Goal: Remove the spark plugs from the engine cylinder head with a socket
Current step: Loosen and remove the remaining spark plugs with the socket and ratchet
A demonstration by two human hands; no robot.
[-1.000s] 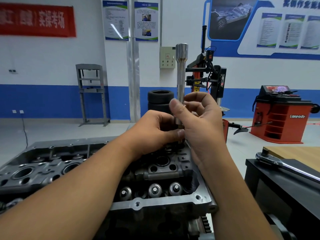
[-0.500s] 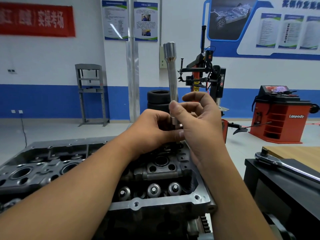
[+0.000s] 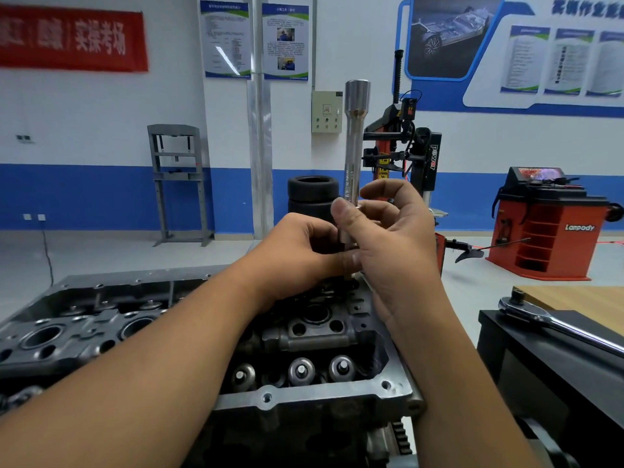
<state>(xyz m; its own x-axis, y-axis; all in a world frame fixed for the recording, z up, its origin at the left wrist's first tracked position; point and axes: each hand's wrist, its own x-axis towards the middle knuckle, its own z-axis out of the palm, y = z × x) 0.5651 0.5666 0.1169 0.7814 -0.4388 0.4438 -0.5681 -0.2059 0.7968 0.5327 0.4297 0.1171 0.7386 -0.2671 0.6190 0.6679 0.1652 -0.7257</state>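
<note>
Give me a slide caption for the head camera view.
Both hands, left hand and right hand, hold a long socket upright over the cylinder head.

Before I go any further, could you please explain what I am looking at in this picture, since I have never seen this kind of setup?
There is no machine here: a person works bare-handed, and the single picture comes from a camera worn on their head, looking forward and down. Below the hands sits an engine cylinder head with its cover off. Both hands hold a long, upright spark plug socket above it: the right hand pinches the shaft between thumb and fingers, and the left hand grips its lower end. Whether a spark plug sits in that end is hidden. To the right, a ratchet wrench lies on a dark bench. Behind is a workshop with a red wheel balancer.
</note>
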